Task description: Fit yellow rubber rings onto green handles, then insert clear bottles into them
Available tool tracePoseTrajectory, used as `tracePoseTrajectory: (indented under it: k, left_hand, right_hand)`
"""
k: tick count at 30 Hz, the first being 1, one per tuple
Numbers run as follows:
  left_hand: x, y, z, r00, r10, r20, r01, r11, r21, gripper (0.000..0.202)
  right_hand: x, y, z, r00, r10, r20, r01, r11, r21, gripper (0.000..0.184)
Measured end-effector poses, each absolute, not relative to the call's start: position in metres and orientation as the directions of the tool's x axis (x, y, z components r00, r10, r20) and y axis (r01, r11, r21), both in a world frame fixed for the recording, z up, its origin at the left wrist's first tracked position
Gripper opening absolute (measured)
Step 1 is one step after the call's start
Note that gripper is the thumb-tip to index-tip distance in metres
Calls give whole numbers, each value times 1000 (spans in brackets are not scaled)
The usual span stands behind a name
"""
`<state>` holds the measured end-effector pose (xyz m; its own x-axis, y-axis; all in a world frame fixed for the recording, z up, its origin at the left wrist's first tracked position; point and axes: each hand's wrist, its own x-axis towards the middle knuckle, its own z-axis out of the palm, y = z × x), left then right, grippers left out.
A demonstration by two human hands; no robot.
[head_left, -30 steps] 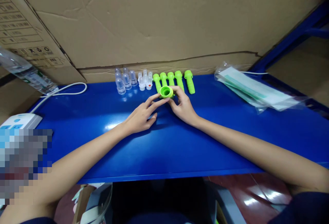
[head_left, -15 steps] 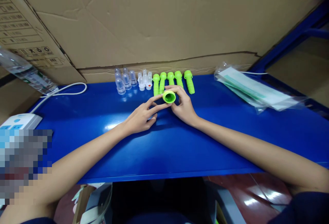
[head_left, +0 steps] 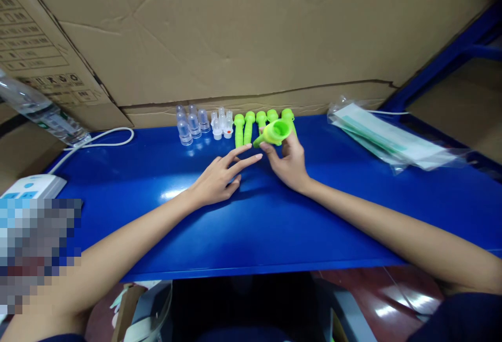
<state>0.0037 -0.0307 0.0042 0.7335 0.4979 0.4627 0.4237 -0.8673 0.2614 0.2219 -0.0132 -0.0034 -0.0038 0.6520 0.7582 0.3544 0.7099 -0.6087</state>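
Note:
My right hand [head_left: 289,163] grips a bright green funnel-shaped plastic piece [head_left: 274,132], lifted off the blue table [head_left: 251,216] with its wide mouth facing up and toward me. My left hand [head_left: 219,174] rests on the table just left of it, fingers stretched out, holding nothing. Behind the hands lies a row of green ribbed pieces [head_left: 243,127], partly hidden by the lifted one. Left of them stand small white parts [head_left: 221,123] and several clear plastic caps [head_left: 191,122].
Cardboard sheets [head_left: 243,33] wall off the back. A clear bag of flat packets [head_left: 388,135] lies at the right. At the left are a plastic water bottle [head_left: 39,114], a white cable [head_left: 98,140] and a white power strip [head_left: 29,187]. A blue frame rail [head_left: 443,59] rises at right.
My right hand lifted the green piece up and to the right, away from my left hand. The left fingers let go of it and now lie spread on the table.

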Motion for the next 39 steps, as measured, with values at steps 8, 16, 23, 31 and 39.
tracePoseTrajectory:
  k: [8, 16, 23, 31, 39]
  left_hand:
    - [5, -31, 7, 553, 764, 334, 692, -644, 327, 60]
    - [6, -29, 6, 565, 796, 216, 711, -603, 363, 58]
    - [7, -29, 7, 582, 795, 170, 715, -600, 360, 57]
    - [5, -27, 7, 572, 809, 134, 737, -579, 348, 58]
    - [5, -24, 5, 553, 816, 168, 717, -569, 402, 56]
  right_hand:
    - [295, 34, 20, 209, 687, 696, 492, 541, -682, 52]
    - [363, 79, -7, 345, 841, 418, 600, 145, -787, 59]
    - [357, 74, -11, 298, 873, 387, 696, 79, -714, 59]
    - [352, 73, -13, 260, 879, 401, 723, 98, -684, 46]
    - [342, 64, -6, 166, 786, 595, 868, 169, -466, 38]
